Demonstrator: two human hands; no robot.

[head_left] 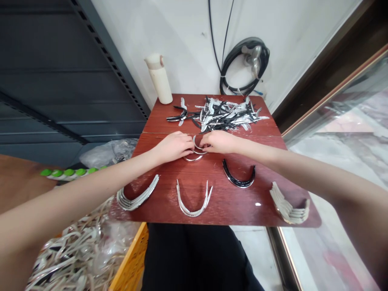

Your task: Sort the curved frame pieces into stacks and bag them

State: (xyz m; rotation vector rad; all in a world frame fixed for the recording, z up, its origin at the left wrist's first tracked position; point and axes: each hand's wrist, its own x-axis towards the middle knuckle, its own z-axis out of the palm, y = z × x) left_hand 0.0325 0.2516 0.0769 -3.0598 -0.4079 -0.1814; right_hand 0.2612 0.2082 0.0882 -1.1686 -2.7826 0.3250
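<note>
My left hand (175,147) and my right hand (220,142) meet near the middle of the table, fingers bent and closed on thin curved silver strips (198,152) between them. Fingers partly hide the strips' ends. Just below, another silver arc (194,159) lies by my left fingertips. Nearer to me are a nested stack of pale curved strips (138,203), a U-shaped set of silver strips (194,213), a black curved set (239,182) and a cream bent stack (289,212). Beyond my hands is a heap of black and silver strips (227,115).
A white bottle (161,83) stands at the back left of the red-brown table (169,171). Coiled black cable (226,83) hangs on the wall. At lower left, a yellow crate (130,258) is filled with pale strips. Dark shelving (60,72) rises on the left.
</note>
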